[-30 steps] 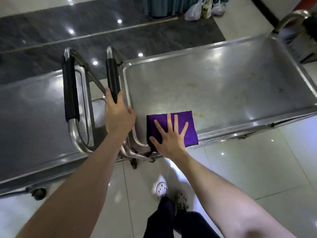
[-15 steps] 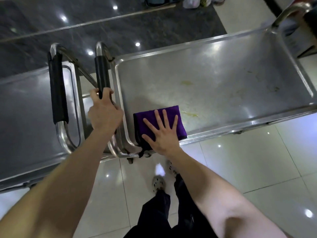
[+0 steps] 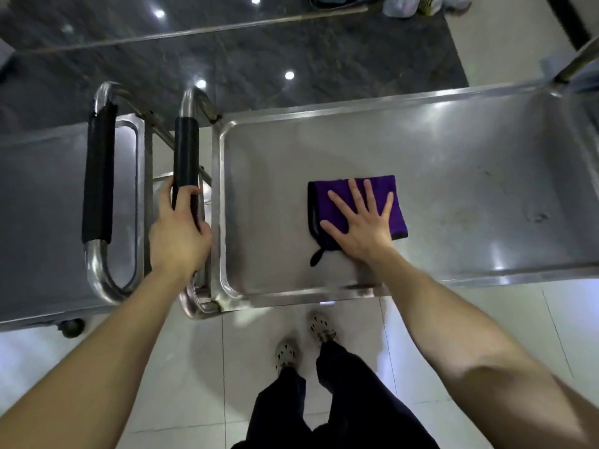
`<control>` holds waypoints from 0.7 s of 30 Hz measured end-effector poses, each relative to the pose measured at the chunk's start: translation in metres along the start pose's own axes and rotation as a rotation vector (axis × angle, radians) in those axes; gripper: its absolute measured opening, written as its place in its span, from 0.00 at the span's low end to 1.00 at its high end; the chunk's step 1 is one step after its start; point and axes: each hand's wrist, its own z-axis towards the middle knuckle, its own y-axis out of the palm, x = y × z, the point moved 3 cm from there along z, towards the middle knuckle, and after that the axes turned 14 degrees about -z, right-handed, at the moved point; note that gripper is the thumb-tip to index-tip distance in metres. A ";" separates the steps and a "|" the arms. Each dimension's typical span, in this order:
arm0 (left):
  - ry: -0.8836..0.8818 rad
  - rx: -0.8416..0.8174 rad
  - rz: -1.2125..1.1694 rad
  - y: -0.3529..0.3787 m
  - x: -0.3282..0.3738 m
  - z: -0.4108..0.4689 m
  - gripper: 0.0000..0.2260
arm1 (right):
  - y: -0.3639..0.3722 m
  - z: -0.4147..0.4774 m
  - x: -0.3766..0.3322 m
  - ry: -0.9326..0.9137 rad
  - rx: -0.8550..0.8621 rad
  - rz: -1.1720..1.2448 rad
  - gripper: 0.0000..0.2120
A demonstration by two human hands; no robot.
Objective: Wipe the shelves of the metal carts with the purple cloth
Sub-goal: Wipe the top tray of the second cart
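Observation:
A folded purple cloth (image 3: 327, 202) with a black edge lies on the top shelf of the right metal cart (image 3: 453, 176), a little left of the shelf's middle. My right hand (image 3: 359, 222) presses flat on it with the fingers spread. My left hand (image 3: 178, 228) grips the black-padded handle (image 3: 186, 153) at the left end of this cart. A second metal cart (image 3: 42, 202) stands to the left, with its own padded handle (image 3: 97, 176) facing the first. Faint stains mark the right part of the shelf.
The two carts stand close, handle to handle, on a glossy tiled floor. My feet (image 3: 304, 338) are just in front of the right cart's near rim. Plastic bags (image 3: 418, 4) lie on the floor at the far top right. A caster (image 3: 71, 327) shows under the left cart.
My right hand has slid the cloth from the shelf's near left corner towards the right and farther in. My left hand keeps its grip on the handle.

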 end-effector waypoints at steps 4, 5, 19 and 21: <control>-0.006 0.016 -0.028 0.000 0.002 -0.003 0.22 | -0.020 0.087 0.011 -0.003 0.045 0.021 0.40; -0.016 0.022 -0.027 0.000 0.002 -0.004 0.22 | -0.024 0.108 0.007 0.004 0.054 0.024 0.41; 0.031 0.085 -0.012 -0.002 0.007 -0.005 0.20 | -0.068 0.211 -0.136 -0.102 0.118 0.026 0.40; 0.064 0.088 -0.025 -0.002 0.007 -0.005 0.20 | -0.060 0.183 -0.139 -0.109 0.119 0.029 0.39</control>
